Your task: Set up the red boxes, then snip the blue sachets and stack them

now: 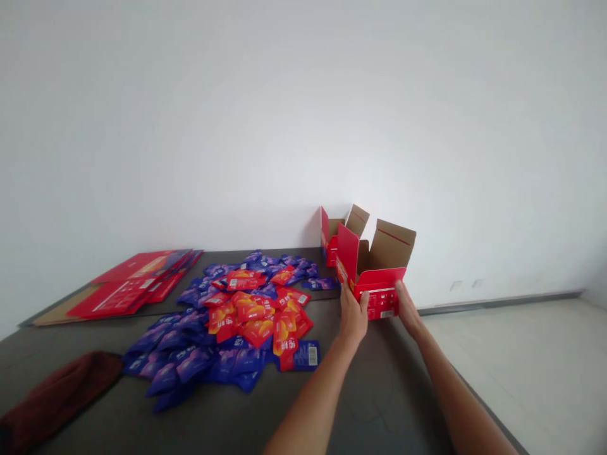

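"How are your hands?"

"Closed on an open red carton (pixel 379 297): my left hand (pixel 353 318) at its near corner, my right hand (pixel 408 308) on its side."

"Where's the carton?"

"I've got it at one o'clock, beside a second carton (pixel 332 237), above the bench (pixel 379 404). Sachets (pixel 241 322) lie at eleven."

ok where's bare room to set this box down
Bare dark tabletop lies below the left hand and right hand holding the red box, right of the blue and red pouches; another lies between them and the dark red cloth. Crowded: the pouch pile and the standing red carton.
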{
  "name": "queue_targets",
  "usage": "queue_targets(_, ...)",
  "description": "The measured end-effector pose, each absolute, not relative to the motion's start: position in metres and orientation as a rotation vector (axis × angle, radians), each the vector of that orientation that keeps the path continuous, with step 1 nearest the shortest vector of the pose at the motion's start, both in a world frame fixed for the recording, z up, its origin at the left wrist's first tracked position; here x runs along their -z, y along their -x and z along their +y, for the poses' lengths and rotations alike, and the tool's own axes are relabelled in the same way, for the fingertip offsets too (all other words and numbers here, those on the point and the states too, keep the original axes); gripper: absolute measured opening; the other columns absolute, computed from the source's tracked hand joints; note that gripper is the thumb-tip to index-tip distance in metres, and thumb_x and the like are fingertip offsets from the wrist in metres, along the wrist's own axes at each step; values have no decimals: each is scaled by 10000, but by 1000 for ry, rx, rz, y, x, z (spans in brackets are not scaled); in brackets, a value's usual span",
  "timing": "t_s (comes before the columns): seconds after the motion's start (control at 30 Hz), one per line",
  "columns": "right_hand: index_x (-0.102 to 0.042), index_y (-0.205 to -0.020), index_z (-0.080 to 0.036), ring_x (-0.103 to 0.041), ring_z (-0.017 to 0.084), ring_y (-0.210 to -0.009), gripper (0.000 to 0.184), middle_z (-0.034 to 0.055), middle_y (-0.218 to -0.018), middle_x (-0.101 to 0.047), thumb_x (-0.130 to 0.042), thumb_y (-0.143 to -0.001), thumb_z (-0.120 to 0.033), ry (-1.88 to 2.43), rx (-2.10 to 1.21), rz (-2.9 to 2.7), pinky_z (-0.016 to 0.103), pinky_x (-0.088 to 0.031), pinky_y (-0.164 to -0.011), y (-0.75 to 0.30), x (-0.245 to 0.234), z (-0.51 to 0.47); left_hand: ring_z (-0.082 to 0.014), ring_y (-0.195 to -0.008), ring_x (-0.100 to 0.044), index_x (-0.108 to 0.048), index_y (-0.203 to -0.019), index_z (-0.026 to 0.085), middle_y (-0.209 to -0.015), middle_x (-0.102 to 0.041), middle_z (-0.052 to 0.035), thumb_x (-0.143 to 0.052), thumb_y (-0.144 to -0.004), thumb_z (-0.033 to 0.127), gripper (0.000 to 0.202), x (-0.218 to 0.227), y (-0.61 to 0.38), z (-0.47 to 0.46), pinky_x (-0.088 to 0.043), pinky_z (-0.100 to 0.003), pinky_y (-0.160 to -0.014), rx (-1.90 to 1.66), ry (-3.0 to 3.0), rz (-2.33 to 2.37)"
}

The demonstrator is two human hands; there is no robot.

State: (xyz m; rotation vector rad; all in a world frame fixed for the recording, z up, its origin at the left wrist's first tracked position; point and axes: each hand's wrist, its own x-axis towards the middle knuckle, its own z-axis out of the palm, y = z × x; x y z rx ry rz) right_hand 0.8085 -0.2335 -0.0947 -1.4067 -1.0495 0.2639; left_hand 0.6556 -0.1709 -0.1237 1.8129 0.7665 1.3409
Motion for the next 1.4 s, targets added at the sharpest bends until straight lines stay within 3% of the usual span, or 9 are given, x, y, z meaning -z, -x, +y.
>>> queue_targets(0.13, -689, -1226, -254, -708, 325, -1132, 607, 99, -1186, -740, -612, -882, -749, 1467, -299, -1029, 489, -600, -979, -814, 119, -229, -349, -1502, -421, -348, -1537, 31, -1560, -447, -302, -467, -1037, 450, 663, 145, -654, -163, -355, -489, -1222, -1295, -1803, 905)
queue_targets(0.3, -646, -1325, -243, -653, 333, -1192, 729, 132, -1319, -649, -733, -788, -728, 1538, -233, -1012, 532, -545, -1045, -826, 138, -214, -392, -1408, -478, -450, -1426, 61, -1428, -505, -287, -484, -1027, 399, 524, 149, -653, -158, -350, -575, -1179, -1315, -1740, 1105)
queue_targets(0.4, -562, -1396, -217, -704, 309, -1067, 824, 147, -1286, -666, -744, -771, -724, 1529, -227, -1032, 513, -598, -947, -829, 149, -204, -342, -1367, -495, -465, -1389, 101, -1368, -521, -233, -507, -997, 269, 428, 149, -651, -159, -363, -518, -1183, -1336, -1744, 1111)
queue_targets(0.53, -537, -1368, -214, -724, 301, -1057, 787, 153, -1256, -690, -717, -792, -719, 1521, -197, -1052, 491, -610, -926, -831, 160, -199, -299, -1362, -491, -437, -1407, 146, -1380, -497, -193, -520, -948, 150, 467, 154, -649, -161, -378, -459, -1190, -1338, -1773, 1059)
queue_targets(0.67, -553, -1352, -211, -731, 297, -1034, 721, 153, -1225, -701, -670, -829, -692, 1585, -113, -1054, 480, -602, -916, -833, 163, -201, -303, -1387, -471, -410, -1440, 125, -1412, -475, -209, -513, -938, 120, 513, 155, -649, -161, -388, -449, -1194, -1324, -1796, 1000)
queue_targets(0.83, -628, -1344, -199, -707, 275, -839, 631, 143, -1117, -692, -648, -843, -580, 1732, 40, -1055, 525, -567, -908, -838, 162, -203, -302, -1399, -484, -389, -1481, 135, -1441, -460, -212, -492, -938, 102, 553, 154, -649, -162, -418, -451, -1181, -1316, -1798, 953)
queue_targets(1.03, -583, -1408, -216, -708, 299, -936, 616, 90, -998, -751, -589, -864, -504, 1763, 47, -1130, 487, -554, -905, -833, 161, -202, -294, -1445, -464, -378, -1521, 149, -1475, -447, -201, -489, -944, 99, 590, 153, -647, -163, -410, -424, -1199, -1311, -1807, 934)
queue_targets(1.27, -540, -1446, -201, -705, 297, -886, 754, 91, -976, -752, -636, -836, -632, 1780, 70, -1079, 464, -556, -834, -826, 153, -205, -332, -1441, -441, -369, -1506, 116, -1475, -427, -230, -506, -944, 119, 579, 146, -637, -181, -387, -473, -1205, -1344, -1820, 962)
queue_targets(1.4, -517, -1435, -129, -664, 302, -856, 923, 119, -970, -694, -693, -768, -742, 1781, 126, -995, 462, -539, -797, -814, 142, -213, -331, -1287, -538, -481, -1342, 131, -1322, -537, -201, -565, -939, 179, 414, 132, -617, -214, -441, -503, -1133, -1376, -1899, 975)
